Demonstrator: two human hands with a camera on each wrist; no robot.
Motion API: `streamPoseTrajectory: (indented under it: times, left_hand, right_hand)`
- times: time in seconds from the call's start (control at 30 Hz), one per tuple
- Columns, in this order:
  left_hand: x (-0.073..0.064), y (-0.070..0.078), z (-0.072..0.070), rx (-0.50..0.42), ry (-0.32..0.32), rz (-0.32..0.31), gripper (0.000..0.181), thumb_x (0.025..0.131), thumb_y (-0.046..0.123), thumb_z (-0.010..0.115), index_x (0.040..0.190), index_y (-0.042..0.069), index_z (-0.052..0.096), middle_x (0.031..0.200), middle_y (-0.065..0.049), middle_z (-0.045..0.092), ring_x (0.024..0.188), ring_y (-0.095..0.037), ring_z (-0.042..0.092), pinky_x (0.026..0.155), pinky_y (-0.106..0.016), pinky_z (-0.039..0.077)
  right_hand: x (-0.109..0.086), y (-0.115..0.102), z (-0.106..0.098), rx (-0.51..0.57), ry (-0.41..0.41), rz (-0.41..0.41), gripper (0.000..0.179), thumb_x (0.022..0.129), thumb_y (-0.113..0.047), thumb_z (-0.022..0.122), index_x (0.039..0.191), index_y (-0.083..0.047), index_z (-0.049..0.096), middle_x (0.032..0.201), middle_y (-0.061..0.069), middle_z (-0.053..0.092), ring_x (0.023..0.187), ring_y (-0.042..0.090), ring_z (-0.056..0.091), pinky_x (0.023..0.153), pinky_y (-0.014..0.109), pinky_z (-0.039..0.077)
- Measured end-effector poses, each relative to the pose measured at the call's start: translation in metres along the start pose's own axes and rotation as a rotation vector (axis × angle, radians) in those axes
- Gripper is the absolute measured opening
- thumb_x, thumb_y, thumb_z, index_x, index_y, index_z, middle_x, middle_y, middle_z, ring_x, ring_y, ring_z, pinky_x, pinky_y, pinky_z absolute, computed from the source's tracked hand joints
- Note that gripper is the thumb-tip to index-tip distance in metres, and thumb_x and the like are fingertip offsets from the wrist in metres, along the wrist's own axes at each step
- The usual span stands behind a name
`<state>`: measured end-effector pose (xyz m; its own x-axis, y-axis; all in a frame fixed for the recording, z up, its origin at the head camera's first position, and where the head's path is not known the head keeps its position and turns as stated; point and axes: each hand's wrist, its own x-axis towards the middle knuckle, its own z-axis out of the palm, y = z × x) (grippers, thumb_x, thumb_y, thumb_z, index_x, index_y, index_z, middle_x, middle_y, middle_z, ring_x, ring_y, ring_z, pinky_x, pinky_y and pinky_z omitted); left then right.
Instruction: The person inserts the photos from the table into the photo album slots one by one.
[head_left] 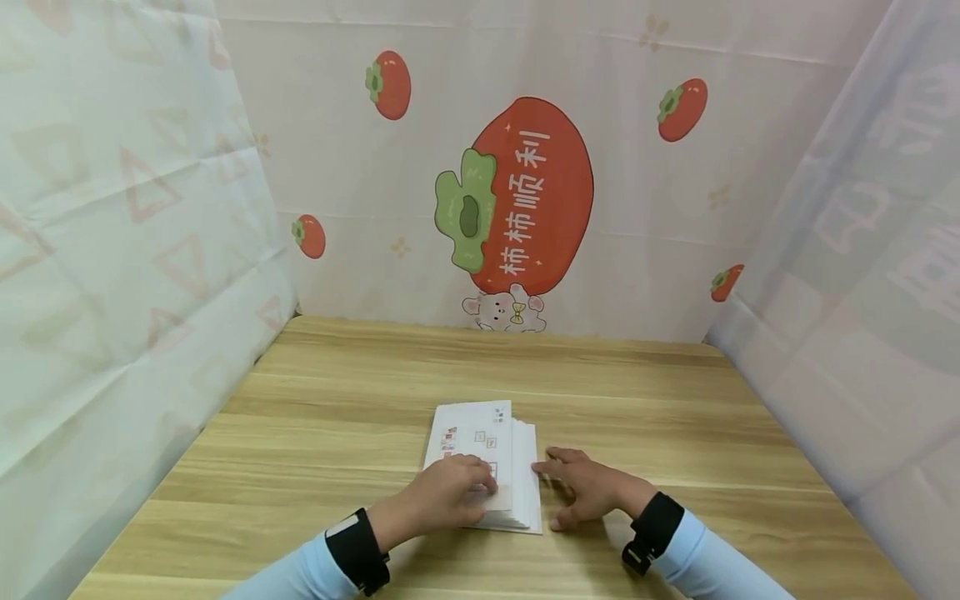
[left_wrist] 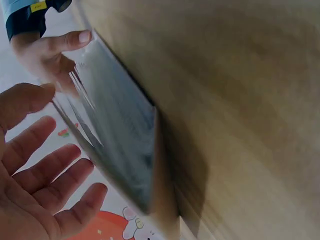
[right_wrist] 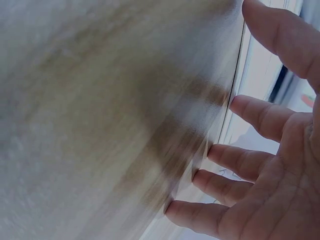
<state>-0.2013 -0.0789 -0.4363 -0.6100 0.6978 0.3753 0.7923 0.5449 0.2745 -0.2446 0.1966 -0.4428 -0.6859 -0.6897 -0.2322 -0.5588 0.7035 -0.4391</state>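
A white book (head_left: 464,423) with small printed pictures on its cover lies on the wooden table, and its pages (head_left: 528,475) show fanned at the right side. My left hand (head_left: 448,493) rests on the cover near its lower right part. In the left wrist view the thumb is at the cover's edge and the other fingers are spread along its face. Beside the right edge of the book, my right hand (head_left: 592,487) has its fingers spread, the index fingertip right at the edge. The right wrist view shows several fingertips (right_wrist: 220,151) down at the table surface.
The wooden table (head_left: 337,400) extends around the book on every side. A cloth backdrop (head_left: 337,150) with printed persimmons hangs behind it, and pale cloth walls (head_left: 135,275) stand at left and right. Each wrist wears a black strap (head_left: 358,550).
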Motion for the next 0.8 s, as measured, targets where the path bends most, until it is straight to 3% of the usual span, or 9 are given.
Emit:
streamPoseTrajectory:
  times: [0.13,0.3,0.53,0.8]
  left_hand:
    - [-0.005,0.0,0.004,0.077,-0.054,-0.02,0.014,0.071,0.011,0.071,0.084,0.016,0.071,0.101,-0.001,0.064,0.099,-0.015,0.058,0.08,-0.031,0.047]
    - [-0.011,0.001,0.002,0.098,-0.108,-0.031,0.019,0.072,0.011,0.071,0.089,0.018,0.072,0.108,-0.003,0.063,0.104,-0.017,0.056,0.082,-0.035,0.046]
    - [-0.013,-0.001,0.001,0.141,-0.118,0.055,0.026,0.071,0.006,0.071,0.094,0.017,0.071,0.11,-0.005,0.061,0.105,-0.019,0.056,0.087,-0.035,0.044]
    - [-0.013,0.0,0.002,0.15,-0.152,0.025,0.028,0.074,0.006,0.068,0.098,0.02,0.069,0.116,-0.003,0.059,0.11,-0.018,0.052,0.082,-0.039,0.044]
  right_hand:
    - [0.002,0.0,0.001,-0.011,0.002,0.003,0.077,0.075,-0.039,0.075,0.139,-0.01,0.043,0.145,0.024,0.024,0.131,0.039,0.023,0.097,0.056,0.028]
    - [0.003,0.001,0.002,-0.023,-0.003,0.022,0.078,0.075,-0.04,0.074,0.139,-0.012,0.042,0.145,0.022,0.025,0.131,0.038,0.023,0.098,0.055,0.028]
    - [0.004,0.001,0.001,-0.025,-0.004,0.028,0.077,0.075,-0.04,0.074,0.139,-0.012,0.043,0.145,0.022,0.025,0.131,0.038,0.023,0.098,0.056,0.028]
    - [0.003,0.001,0.0,-0.027,-0.003,0.017,0.076,0.076,-0.039,0.074,0.139,-0.011,0.042,0.145,0.023,0.025,0.131,0.038,0.023,0.098,0.055,0.028]
